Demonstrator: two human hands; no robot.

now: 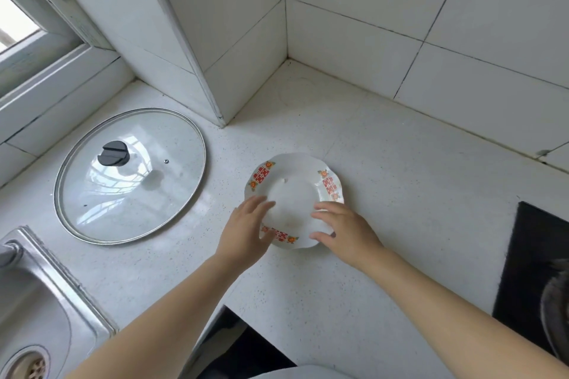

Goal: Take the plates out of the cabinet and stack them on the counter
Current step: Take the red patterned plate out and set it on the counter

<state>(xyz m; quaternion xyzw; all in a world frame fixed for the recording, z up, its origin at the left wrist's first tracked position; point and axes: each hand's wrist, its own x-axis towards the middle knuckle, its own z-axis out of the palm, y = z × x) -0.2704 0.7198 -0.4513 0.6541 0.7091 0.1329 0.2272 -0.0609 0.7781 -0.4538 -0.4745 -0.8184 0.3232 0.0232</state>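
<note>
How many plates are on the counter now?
1: a red-patterned plate on the counter, its near rim under the left hand and right hand. Others beneath may be hidden.

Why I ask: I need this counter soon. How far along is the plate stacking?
Done: one red-patterned plate lies flat on the counter; only one shows, so there is no stack yet. In hand: the left hand and right hand are at its near rim, fingers straight, gripping nothing. Left: any further plates; the cabinet is out of view, so how many remain cannot be told.

plate [295, 194] on counter [400, 194], lid [129, 175] left, sink [34, 317] further left
</note>
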